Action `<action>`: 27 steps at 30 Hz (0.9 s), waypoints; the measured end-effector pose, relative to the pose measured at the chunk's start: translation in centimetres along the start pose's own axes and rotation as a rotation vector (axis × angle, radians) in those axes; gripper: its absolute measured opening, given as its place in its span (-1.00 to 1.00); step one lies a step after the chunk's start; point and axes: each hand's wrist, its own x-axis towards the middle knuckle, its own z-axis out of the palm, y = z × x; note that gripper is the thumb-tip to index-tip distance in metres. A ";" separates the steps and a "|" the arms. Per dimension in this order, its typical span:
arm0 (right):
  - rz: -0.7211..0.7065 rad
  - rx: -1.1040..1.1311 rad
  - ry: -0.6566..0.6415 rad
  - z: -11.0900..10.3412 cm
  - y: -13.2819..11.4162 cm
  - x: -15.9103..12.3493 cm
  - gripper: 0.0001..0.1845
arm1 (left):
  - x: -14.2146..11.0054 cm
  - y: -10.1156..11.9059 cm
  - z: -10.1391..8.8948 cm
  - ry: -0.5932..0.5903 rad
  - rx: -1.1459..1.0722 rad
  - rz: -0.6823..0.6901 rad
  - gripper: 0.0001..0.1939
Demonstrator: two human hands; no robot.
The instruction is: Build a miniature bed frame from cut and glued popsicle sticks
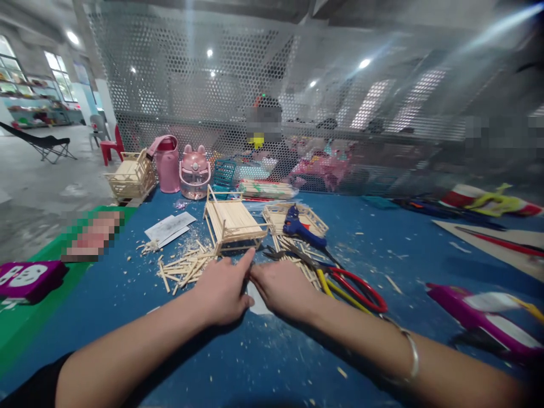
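Observation:
My left hand (223, 290) is over the blue table, its index finger stretched toward the near leg of a small bed frame made of wooden sticks (238, 221). Its thumb is apart, and I see nothing held in it. Right beside it, my right hand (283, 288) has its fingers curled together and pointing down. What they hold, if anything, is hidden. Beneath both hands lies a piece of white paper (258, 301). Loose short sticks (187, 266) are heaped at the left, close to the bed frame.
Right of the hands lie red-handled scissors (361, 292), yellow-handled pliers (335, 286) and a blue glue gun (304, 226) over a stick tray (272, 215). Pink bottles (169, 164) and another stick model (132, 174) stand behind. A perforated metal screen (191, 85) closes the back.

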 end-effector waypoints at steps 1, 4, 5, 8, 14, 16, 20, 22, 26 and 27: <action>-0.010 0.004 -0.002 0.0 0.0 0.0 -0.74 | 0.0 0.0 0.0 0.006 0.002 -0.001 -0.13; -0.070 0.028 -0.021 -0.1 0.0 0.1 -0.74 | -0.1 0.0 -0.1 0.004 -0.006 0.011 -0.13; -0.069 0.034 -0.012 -0.1 0.0 0.0 -0.74 | -0.1 0.0 -0.1 -0.001 -0.010 0.009 -0.12; -0.046 0.043 0.012 -0.1 -0.1 -0.2 -0.76 | -0.1 -0.1 -0.1 -0.011 -0.016 -0.008 -0.11; -0.064 0.067 0.012 0.0 -0.1 -0.3 -0.74 | 0.1 -0.4 0.2 -0.018 -0.013 -0.015 -0.10; -0.076 0.069 0.009 0.0 0.0 -0.2 -0.75 | 0.1 -0.4 0.1 -0.023 -0.028 -0.006 -0.10; -0.092 0.057 -0.019 0.1 0.0 -0.1 -0.77 | 0.1 -0.2 -0.2 -0.031 -0.047 -0.007 -0.08; -0.079 0.054 -0.010 0.0 0.0 -0.1 -0.77 | 0.0 -0.1 -0.4 -0.031 -0.041 -0.022 -0.08; -0.089 0.039 -0.021 -0.1 -0.1 -0.1 -0.79 | 0.0 0.0 -0.3 -0.035 -0.049 -0.007 -0.10; -0.058 0.023 -0.012 -0.2 -0.1 -0.1 -0.79 | 0.0 0.0 -0.3 -0.034 -0.047 -0.011 -0.10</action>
